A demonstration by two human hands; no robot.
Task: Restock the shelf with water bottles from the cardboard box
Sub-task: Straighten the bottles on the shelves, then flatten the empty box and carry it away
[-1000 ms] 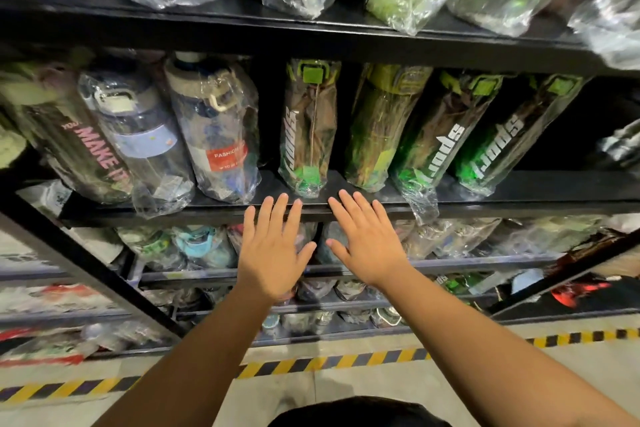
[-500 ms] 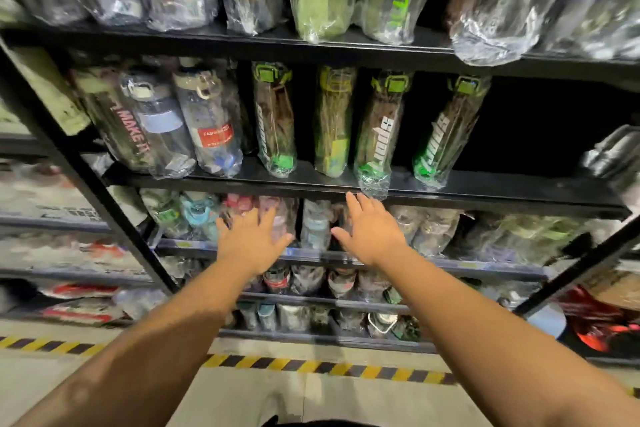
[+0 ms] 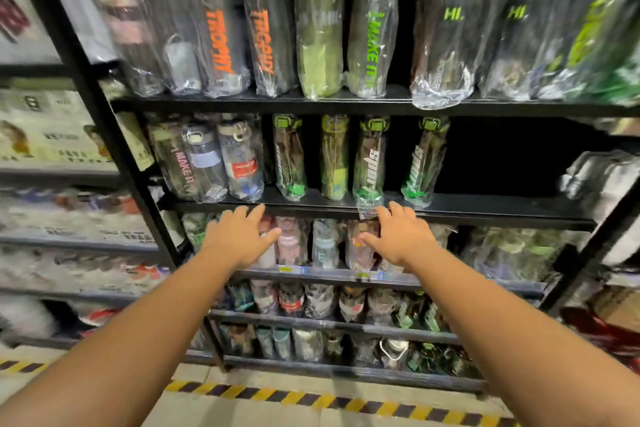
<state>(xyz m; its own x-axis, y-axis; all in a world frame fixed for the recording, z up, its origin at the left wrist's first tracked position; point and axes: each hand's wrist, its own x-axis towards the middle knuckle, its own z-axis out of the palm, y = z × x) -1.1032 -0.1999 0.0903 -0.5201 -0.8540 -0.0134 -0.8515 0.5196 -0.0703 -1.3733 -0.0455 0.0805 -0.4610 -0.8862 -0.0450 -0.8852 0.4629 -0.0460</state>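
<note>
1. At 9 o'clock stands another rack [image 3: 52,170]. Its packs are too blurry to tell apart.
2. The black shelf [image 3: 485,210] fills the middle of the dim room, with boards stacked from 12 o'clock down to 6 o'clock.
3. The left hand [image 3: 242,236] is flat and wide open, with straight fingers, and holds nothing. Its fingertips reach the front edge of the middle board. I cannot tell if they touch it.
4. The water bottles [image 3: 369,163] stand upright in clear plastic bags on that board, at 12 o'clock from the hands. 4 with green caps stand in a row. Fatter clear bottles [image 3: 239,163] stand at their 9 o'clock side. More bagged bottles fill the boards above and below.
5. The right hand [image 3: 401,236] is wide open too and holds nothing. It is just under the bag of 1 green-capped bottle.
6. At 3 o'clock, white wrapped bundles [image 3: 602,177] sit past the shelf's post.
7. At 6 o'clock the floor [image 3: 242,416] is pale. Yellow and black striped tape [image 3: 311,400] runs along the foot of the shelf.
</note>
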